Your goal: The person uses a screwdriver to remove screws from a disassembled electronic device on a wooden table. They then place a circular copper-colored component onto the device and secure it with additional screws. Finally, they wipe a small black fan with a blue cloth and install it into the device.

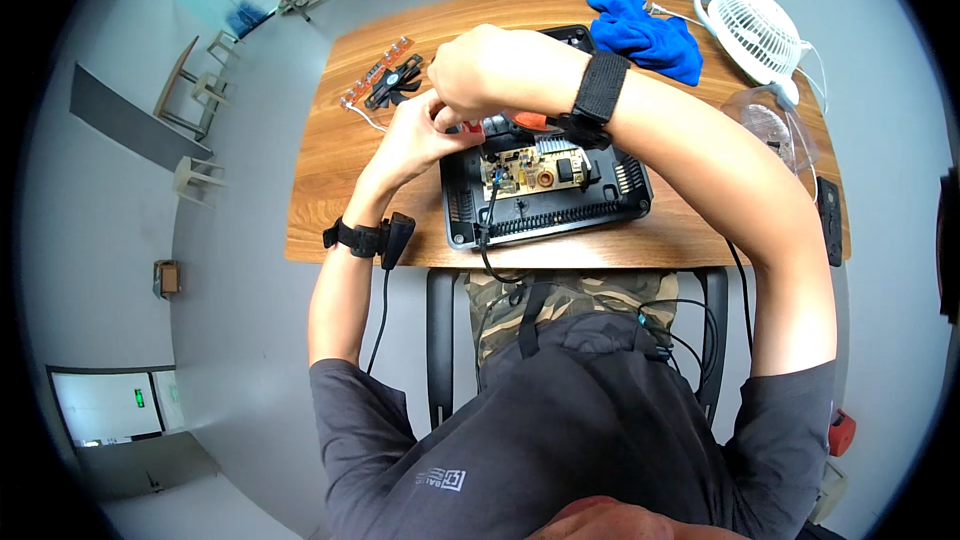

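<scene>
Open black casing [560, 212], vented along its near side, at the middle of the desk's [335, 190] near edge; it contains a tan circuit board [520, 176]. Left hand [412, 138] and right hand [482, 68] meet at its left side, fingers bent; what they pinch cannot be told.

Left hand [414, 138] and right hand [478, 72] close together at open black housing [572, 218] with circuit board [522, 180].
</scene>
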The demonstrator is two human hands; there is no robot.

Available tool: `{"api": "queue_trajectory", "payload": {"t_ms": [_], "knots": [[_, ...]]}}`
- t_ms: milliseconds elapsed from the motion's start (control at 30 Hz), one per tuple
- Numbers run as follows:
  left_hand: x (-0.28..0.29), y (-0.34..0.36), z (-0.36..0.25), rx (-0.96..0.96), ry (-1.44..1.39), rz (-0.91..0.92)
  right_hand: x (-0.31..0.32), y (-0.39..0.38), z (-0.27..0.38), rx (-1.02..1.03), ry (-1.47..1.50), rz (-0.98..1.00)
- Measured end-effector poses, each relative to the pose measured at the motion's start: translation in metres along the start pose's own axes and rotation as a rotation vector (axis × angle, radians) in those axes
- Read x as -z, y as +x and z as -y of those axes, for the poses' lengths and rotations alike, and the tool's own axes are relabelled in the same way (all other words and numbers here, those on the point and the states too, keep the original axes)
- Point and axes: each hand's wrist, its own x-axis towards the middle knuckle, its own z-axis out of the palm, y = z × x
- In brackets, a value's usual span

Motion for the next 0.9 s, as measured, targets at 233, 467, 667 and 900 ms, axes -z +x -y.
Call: {"api": "queue_trajectory", "payload": {"t_ms": [233,467,667,900], "knots": [[0.004,0.004,0.006,0.083,0.024,0.075,-0.013,-0.002,-0.01,0.069,0.079,0.033],[0.0,0.0,0.0,0.049,-0.074,0.056,-0.008,0.006,0.006,0.001,0.084,0.054],[0.005,-0.001,0.005,-0.039,-0.017,0.002,-0.001,0.002,0.004,0.002,0.061,0.094],[0.004,0.0,0.016,0.009,-0.107,0.122,0.008,0.002,0.005,-0.005,0.145,0.194]]}}
